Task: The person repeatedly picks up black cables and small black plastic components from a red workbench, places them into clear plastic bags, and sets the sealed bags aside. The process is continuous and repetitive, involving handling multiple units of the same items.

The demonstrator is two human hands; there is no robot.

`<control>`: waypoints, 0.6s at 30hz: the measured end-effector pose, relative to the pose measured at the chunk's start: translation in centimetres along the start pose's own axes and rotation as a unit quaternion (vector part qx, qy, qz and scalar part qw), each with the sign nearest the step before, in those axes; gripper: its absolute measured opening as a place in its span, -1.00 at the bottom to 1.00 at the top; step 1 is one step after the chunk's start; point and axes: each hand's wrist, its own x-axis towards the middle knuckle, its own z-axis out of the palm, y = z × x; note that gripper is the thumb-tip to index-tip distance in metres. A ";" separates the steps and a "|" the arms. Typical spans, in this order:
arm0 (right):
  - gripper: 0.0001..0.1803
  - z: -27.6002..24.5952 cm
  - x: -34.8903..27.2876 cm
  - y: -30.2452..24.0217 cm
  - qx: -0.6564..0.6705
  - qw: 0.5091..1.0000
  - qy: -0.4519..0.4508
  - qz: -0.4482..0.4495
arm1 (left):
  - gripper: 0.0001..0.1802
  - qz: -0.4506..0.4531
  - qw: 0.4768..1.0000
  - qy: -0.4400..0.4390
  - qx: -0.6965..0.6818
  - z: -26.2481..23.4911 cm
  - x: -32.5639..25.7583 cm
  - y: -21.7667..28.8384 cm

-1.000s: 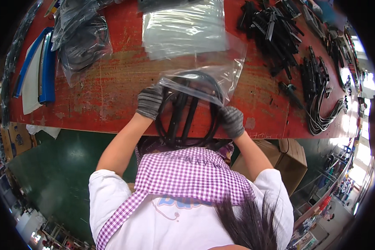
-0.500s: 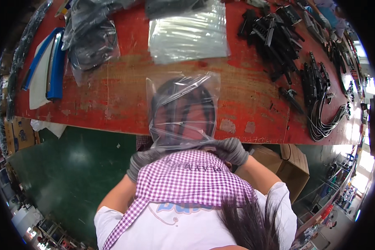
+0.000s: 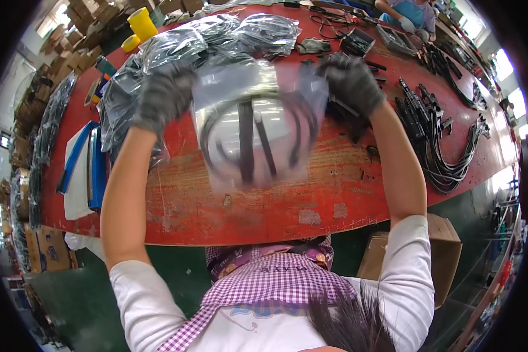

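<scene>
A clear plastic bag (image 3: 217,182) hangs above the red table, blurred by motion. Inside it lies a coiled black cable (image 3: 246,141) with straight black parts across its middle. My left hand (image 3: 167,97), in a grey glove, is closed on the bag's upper left corner. On the upper right corner my right hand (image 3: 353,85), gloved the same way, grips the bag with fingers curled. Both arms are stretched forward. Behind the bag, partly hidden by it, is a stack of clear flat bags (image 3: 268,73).
Filled bags of black cables (image 3: 217,32) pile up at the back left. Blue-edged trays (image 3: 97,170) lie on the left. Black cables with connectors (image 3: 446,158) and black parts crowd the right. A cardboard box (image 3: 446,252) stands below the table. Another person's gloved hand (image 3: 407,24) is far right.
Both hands have moved forward and up from near my apron to over the table, carrying the bag with them. The view has tilted up, showing more of the table's far side.
</scene>
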 end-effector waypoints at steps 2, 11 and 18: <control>-0.79 -0.3 2.9 -1.7 0.104 0.981 0.100 0.132 | -0.82 0.049 0.975 0.131 0.171 1.2 1.6 6.1; -0.72 5.4 -11.0 1.4 -0.116 0.993 0.007 0.003 | -0.84 -0.027 0.947 -0.059 0.315 5.6 -1.6 -11.0; -0.69 -6.4 -30.1 16.9 -0.679 0.707 0.071 0.184 | -0.85 -0.124 0.922 -0.286 0.230 7.0 -11.4 -10.8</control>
